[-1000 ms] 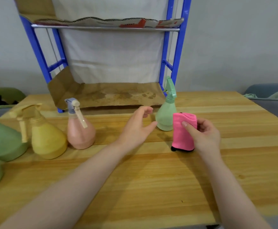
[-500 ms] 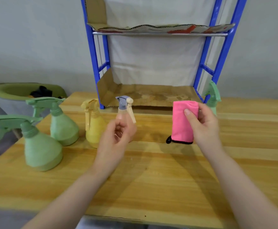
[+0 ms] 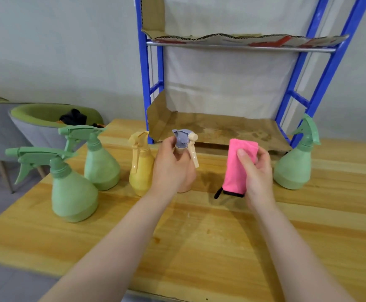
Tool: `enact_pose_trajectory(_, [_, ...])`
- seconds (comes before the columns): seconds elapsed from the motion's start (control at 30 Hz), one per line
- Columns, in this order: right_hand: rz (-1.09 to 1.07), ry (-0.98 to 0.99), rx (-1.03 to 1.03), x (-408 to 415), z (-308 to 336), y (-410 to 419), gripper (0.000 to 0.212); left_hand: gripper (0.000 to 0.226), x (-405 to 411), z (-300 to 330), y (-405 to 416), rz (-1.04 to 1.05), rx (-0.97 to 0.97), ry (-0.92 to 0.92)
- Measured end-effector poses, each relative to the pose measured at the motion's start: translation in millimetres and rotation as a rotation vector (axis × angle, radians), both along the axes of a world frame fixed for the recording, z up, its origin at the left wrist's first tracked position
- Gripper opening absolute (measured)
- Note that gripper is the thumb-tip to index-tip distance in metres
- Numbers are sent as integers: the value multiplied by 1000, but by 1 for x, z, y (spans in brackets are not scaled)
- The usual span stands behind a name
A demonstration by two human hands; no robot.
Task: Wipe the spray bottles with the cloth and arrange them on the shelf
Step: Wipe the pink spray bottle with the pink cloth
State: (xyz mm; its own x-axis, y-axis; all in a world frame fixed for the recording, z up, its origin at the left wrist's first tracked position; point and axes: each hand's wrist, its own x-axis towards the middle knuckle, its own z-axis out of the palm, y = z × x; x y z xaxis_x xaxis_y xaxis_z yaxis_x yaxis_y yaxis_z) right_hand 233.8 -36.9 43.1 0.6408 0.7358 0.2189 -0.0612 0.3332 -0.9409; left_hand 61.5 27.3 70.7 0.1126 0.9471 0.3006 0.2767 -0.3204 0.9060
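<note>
— Since a moment ago our left hand [image 3: 171,168] has closed around the pink spray bottle [image 3: 185,147] by its neck; before, it only reached.
— And our right hand [image 3: 257,171] grips the folded pink cloth [image 3: 236,168] beside it, above the table [image 3: 199,247], yellow bottle [image 3: 140,168] just left

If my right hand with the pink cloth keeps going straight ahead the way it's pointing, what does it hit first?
Most likely the cardboard liner on the bottom shelf of the blue rack. The right hand with the pink cloth points forward at it, with nothing visible between; depth is hard to judge.
</note>
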Motion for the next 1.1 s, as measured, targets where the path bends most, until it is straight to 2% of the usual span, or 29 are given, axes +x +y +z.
enact_pose_trajectory(0.1, [57, 94, -3, 1, 2, -2, 42, 27, 1, -2, 6, 43, 25, -7])
enact_pose_trajectory(0.27, [87, 0, 34, 0, 3, -6, 21, 14, 5, -5, 13, -2, 73, -86])
enact_pose_trajectory(0.57, [10, -153, 1, -2, 6, -6, 15, 15, 14, -3, 9, -349, 53, -381])
enact_pose_trajectory(0.73, [13, -173, -22, -1, 5, -4, 15, 28, 15, -16, 6, -399, 37, -536])
enact_pose_trajectory(0.87, [107, -240, 7, -8, 8, -5, 18, 32, 11, -15, 8, -450, 4, -537])
enact_pose_trajectory(1.1, [216, -489, -27, -20, 3, -7, 23, 33, 9, -15, 5, -504, -52, -545])
